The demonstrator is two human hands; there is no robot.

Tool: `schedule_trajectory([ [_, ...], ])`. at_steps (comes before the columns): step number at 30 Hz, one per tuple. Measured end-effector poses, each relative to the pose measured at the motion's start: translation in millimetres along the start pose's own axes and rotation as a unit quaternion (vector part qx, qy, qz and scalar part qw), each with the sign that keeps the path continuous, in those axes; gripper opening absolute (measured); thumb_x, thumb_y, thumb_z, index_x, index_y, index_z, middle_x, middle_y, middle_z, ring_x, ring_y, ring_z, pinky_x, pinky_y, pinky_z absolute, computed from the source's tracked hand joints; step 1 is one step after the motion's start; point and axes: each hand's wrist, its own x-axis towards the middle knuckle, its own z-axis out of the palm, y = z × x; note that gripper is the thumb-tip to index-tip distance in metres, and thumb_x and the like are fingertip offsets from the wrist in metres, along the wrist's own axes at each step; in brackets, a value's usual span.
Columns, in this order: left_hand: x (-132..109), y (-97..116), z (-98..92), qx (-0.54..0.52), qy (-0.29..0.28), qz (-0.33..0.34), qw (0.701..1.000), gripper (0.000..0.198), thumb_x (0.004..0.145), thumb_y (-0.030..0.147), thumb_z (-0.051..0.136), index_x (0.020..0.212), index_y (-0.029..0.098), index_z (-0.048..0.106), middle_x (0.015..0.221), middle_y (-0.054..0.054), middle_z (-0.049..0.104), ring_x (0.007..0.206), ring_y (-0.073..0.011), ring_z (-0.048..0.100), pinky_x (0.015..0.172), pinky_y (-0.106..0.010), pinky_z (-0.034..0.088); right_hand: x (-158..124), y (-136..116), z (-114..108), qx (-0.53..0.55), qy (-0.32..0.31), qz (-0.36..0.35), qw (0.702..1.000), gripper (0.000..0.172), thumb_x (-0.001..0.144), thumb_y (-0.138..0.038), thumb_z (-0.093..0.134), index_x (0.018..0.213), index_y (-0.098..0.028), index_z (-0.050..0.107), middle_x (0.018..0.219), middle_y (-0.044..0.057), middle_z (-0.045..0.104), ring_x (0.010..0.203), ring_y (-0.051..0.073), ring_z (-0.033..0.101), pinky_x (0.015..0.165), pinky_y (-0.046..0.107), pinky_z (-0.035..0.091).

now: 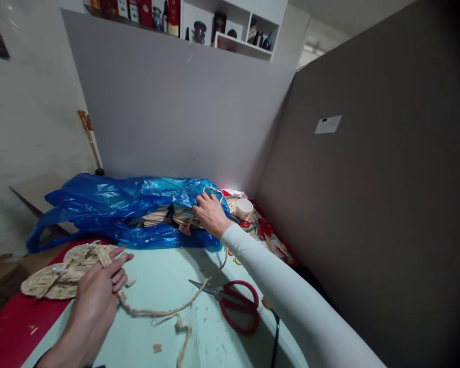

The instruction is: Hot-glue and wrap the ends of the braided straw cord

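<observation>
Reaching into the blue bag (111,204) at centre, the right hand (210,212) rests on dry straw strips (163,215), its grip unclear. At lower left, the left hand (97,296) pinches the braid (157,311), probably light and limp, near its woven end.

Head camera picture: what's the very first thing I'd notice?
A big shiny blue bag lies at the back, and the right hand reaches into its opening, onto dry straw. Nearer, red scissors lie on the pale green mat, and the left hand rests on a straw braid.
</observation>
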Motion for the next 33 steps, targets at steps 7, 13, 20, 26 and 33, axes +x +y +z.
schedule_trajectory([
  [7, -1.4, -4.0, -0.6, 0.013, -0.085, -0.004, 0.996, 0.005, 0.096, 0.019, 0.066, 0.097, 0.013, 0.066, 0.08, 0.003, 0.064, 0.047, -0.0042, 0.046, 0.037, -0.015, 0.036, 6.0, 11.8, -42.5, -0.027, 0.038, 0.041, 0.998, 0.03, 0.1, -0.034, 0.065, 0.125, -0.017, 0.064, 0.128, 0.009, 0.066, 0.11, 0.025, 0.067, 0.094, 0.047, 0.058],
  [13, -6.9, -15.5, -0.5, 0.026, -0.14, -0.018, 0.99, 0.016, 0.096, 0.028, 0.067, 0.105, 0.015, 0.067, 0.091, -0.001, 0.069, 0.065, -0.012, 0.063, 0.054, -0.025, 0.055, -4.8, 12.2, -74.0, 0.008, 0.079, 0.079, 0.994, 0.028, 0.1, -0.034, 0.065, 0.122, -0.016, 0.065, 0.122, 0.008, 0.068, 0.104, 0.023, 0.069, 0.091, 0.045, 0.059],
  [20, -13.9, -13.6, 2.4, 0.008, -0.173, -0.024, 0.985, 0.033, 0.096, 0.033, 0.067, 0.125, 0.018, 0.064, 0.124, -0.01, 0.068, 0.101, -0.0246, 0.07, 0.084, -0.045, 0.061, -22.7, -2.4, -65.3, 0.039, 0.093, 0.101, 0.99, 0.028, 0.1, -0.035, 0.064, 0.121, -0.016, 0.065, 0.12, 0.008, 0.068, 0.102, 0.022, 0.069, 0.089, 0.043, 0.059],
  [26, -14.1, 14.6, -2.4, -0.057, -0.155, -0.003, 0.986, 0.035, 0.096, 0.034, 0.067, 0.127, 0.018, 0.064, 0.127, -0.011, 0.067, 0.104, -0.0256, 0.069, 0.086, -0.047, 0.06, -12.3, -6.4, -43.1, 0.047, 0.069, 0.18, 0.98, 0.032, 0.1, -0.035, 0.065, 0.127, -0.017, 0.063, 0.129, 0.01, 0.065, 0.114, 0.026, 0.066, 0.096, 0.049, 0.056],
  [33, -17.4, 59.1, -22.5, -0.188, -0.093, 0.113, 0.971, 0.014, 0.099, 0.028, 0.062, 0.098, 0.015, 0.066, 0.077, 0.003, 0.062, 0.05, -0.007, 0.051, 0.043, -0.019, 0.044, -34.1, -99.3, -25.2, 0.185, -0.112, 0.022, 0.976, 0.025, 0.101, -0.034, 0.064, 0.118, -0.016, 0.066, 0.116, 0.007, 0.07, 0.097, 0.02, 0.07, 0.084, 0.04, 0.061],
])
